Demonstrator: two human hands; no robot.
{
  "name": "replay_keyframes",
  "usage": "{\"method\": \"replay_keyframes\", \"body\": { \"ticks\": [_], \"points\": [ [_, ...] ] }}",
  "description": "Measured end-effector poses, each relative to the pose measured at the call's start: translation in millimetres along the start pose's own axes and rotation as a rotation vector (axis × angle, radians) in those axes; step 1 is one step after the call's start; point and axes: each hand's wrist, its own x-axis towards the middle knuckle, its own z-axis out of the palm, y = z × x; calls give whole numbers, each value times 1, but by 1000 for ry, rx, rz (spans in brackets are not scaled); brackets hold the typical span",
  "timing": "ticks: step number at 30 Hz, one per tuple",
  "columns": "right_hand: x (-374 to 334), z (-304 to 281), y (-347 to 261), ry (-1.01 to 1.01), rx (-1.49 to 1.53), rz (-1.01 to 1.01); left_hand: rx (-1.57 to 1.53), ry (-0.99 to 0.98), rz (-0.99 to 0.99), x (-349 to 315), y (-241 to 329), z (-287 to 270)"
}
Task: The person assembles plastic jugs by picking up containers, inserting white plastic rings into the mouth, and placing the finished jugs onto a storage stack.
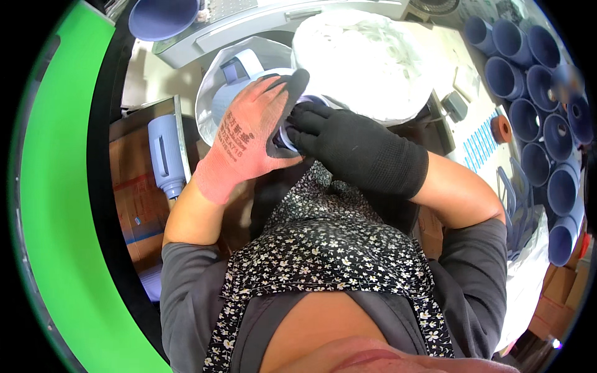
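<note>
My left hand [239, 140], in a pink glove with dark fingertips, curves around a lavender-blue plastic cup [286, 138], thumb on the near side. From the right, my right hand [364, 149] in a black glove has its bent fingers at the cup's rim. Most of the cup is hidden behind both gloves. Just beyond the left hand, a pale blue jug-like part with a handle [249, 62] sits in a container lined with a white bag [208, 81].
A large white plastic bag [360, 62] bulges beyond my right hand. Several blue cups [525, 118] lie stacked at the far right, near a brown tape roll [501, 128]. Left of me, a blue handled part [166, 152] lies above a cardboard box [134, 205]. A blue bowl-shaped piece [163, 17] stands far left.
</note>
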Motion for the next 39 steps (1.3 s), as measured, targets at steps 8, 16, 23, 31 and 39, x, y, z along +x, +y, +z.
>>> {"method": "replay_keyframes", "body": {
  "ticks": [8, 16, 23, 31, 39],
  "points": [
    [-40, 8, 18, -298, 257, 25, -2, -188, 248, 16, 19, 21],
    [-59, 21, 5, -103, 235, 5, 30, -235, 323, 16, 31, 24],
    [-90, 21, -26, -288, 329, 197, 533, 416, -266, 11, -154, 30],
    [-322, 4, 45, 571, 394, 1373, -712, 181, -863, -55, -192, 52],
    [-372, -30, 57, 437, -542, 1442, -567, 221, -781, -54, -175, 36]
  ]
}}
